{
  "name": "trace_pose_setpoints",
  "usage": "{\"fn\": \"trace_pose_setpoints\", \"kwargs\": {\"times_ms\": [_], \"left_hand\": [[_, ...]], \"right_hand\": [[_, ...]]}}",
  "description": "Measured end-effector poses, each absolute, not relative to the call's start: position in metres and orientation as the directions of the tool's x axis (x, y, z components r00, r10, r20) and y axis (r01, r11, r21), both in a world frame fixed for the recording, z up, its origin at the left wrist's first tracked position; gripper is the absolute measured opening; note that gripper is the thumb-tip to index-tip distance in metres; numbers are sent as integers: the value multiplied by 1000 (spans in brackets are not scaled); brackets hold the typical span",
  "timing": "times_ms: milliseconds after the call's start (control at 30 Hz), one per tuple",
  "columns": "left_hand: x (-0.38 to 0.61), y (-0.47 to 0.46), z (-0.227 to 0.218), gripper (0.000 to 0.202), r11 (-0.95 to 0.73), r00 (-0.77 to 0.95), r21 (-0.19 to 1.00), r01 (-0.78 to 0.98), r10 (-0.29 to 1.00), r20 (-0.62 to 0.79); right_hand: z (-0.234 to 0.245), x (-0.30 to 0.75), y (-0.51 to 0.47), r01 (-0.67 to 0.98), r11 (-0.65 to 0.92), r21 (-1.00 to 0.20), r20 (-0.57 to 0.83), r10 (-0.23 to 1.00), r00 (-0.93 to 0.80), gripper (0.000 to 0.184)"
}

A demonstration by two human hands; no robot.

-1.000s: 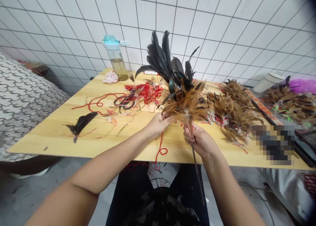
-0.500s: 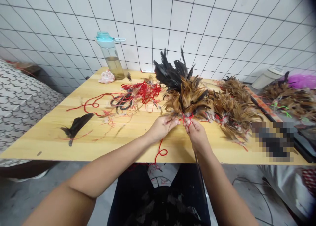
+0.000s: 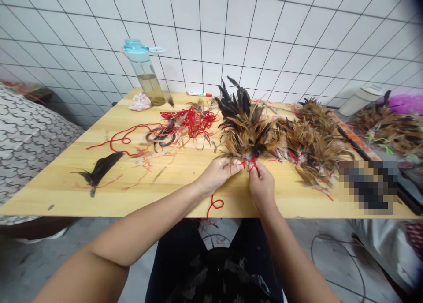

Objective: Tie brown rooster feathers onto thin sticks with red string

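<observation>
A dense bundle of brown and black feathers rests low over the wooden tabletop, its dark tips pointing away from me. My left hand and my right hand meet just under the bundle's base. Fingers of both hands pinch a red string wound there. A loose length of that string hangs down past the table's front edge. The stick seen earlier in the bundle is hidden here.
Further feather bundles lie to the right, beside a blurred patch. To the left are tangled red string with scissors, a black feather, a water bottle, and a marker. A tiled wall stands behind.
The feather bundle has sunk lower and tipped back toward the table. The stick below my right hand has gone from view. My hands have drawn closer to the red string.
</observation>
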State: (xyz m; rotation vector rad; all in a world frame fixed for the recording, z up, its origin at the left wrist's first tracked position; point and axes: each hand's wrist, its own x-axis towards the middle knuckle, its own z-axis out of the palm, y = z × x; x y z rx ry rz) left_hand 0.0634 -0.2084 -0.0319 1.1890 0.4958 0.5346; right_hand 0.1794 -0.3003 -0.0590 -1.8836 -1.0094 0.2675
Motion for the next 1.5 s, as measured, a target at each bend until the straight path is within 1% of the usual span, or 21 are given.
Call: {"fn": "trace_pose_setpoints", "kwargs": {"times_ms": [100,167,333,400,467,600,667,733,867,967,1067,1133,1167,1233,1300,1333,1400,1433,1500], "left_hand": [[66,-212,-29,29,280,775,936,-216,632,-10],[67,-214,-28,27,292,760,924,-245,650,-4],[65,-221,-26,32,267,682,922,-281,732,-3],[63,-224,-25,33,278,673,914,-295,740,-8],[62,-226,-23,28,292,673,902,-319,740,-1],[58,-228,-19,12,280,651,908,-313,759,-10],[55,-230,-20,13,260,635,920,-292,772,-17],[53,-232,-23,17,240,641,935,-260,768,-19],[50,-239,-30,26,156,698,970,-186,716,19],[50,-241,-32,26,101,698,975,-198,713,68],[53,-239,-36,24,112,678,975,-191,733,48],[54,-236,-38,21,94,684,988,-122,730,15],[53,-234,-39,19,56,699,996,-67,715,7],[48,-228,-36,16,-97,747,993,66,664,15],[38,-220,-26,17,-350,809,921,173,584,70],[32,-215,-19,18,-491,836,849,198,537,115],[18,-205,-3,22,-735,884,648,201,421,202],[11,-200,5,23,-821,901,536,196,367,232],[-1,-189,21,24,-916,919,343,210,305,251]], "right_hand": [[-58,168,-301,692,-293,-660,401,641,654,24],[-58,158,-300,774,-346,-531,490,620,613,24],[-62,142,-300,881,-438,-180,642,626,442,28],[-63,141,-300,893,-441,-94,668,637,385,28],[-63,143,-298,891,-450,-56,677,639,365,27],[-59,149,-294,869,-495,4,648,663,375,21],[-59,151,-291,867,-497,31,619,690,374,18],[-59,152,-288,869,-495,34,595,708,380,15],[-62,153,-284,847,-531,28,564,708,425,16],[-61,155,-283,831,-555,38,548,707,447,14],[-60,157,-283,818,-574,46,517,714,472,14],[-60,160,-283,803,-594,46,488,715,500,14],[-60,161,-283,797,-603,44,472,715,515,14],[-60,162,-284,792,-609,36,437,723,535,16],[-60,163,-284,801,-599,30,397,742,540,17],[-60,163,-285,807,-590,29,379,754,538,18],[-60,163,-287,824,-566,30,351,778,521,19],[-60,163,-289,837,-546,35,342,794,503,18],[-59,163,-295,872,-486,52,331,832,445,17]]}}
